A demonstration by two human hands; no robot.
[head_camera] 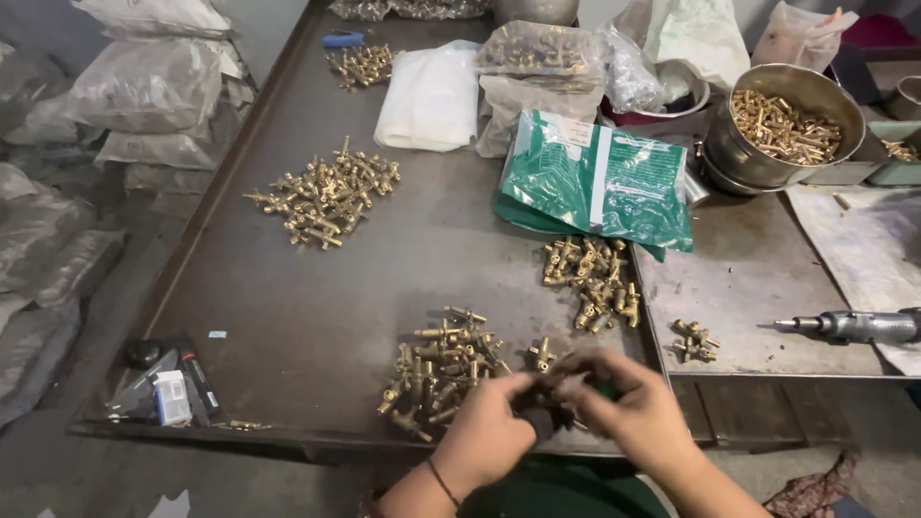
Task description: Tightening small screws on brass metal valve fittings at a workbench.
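Gripping small ridged brass fitting (543,356)

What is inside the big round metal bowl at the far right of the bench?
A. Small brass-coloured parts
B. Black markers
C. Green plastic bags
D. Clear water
A: the metal bowl holds a heap of small brass-coloured parts, like the piles lying on the bench top.
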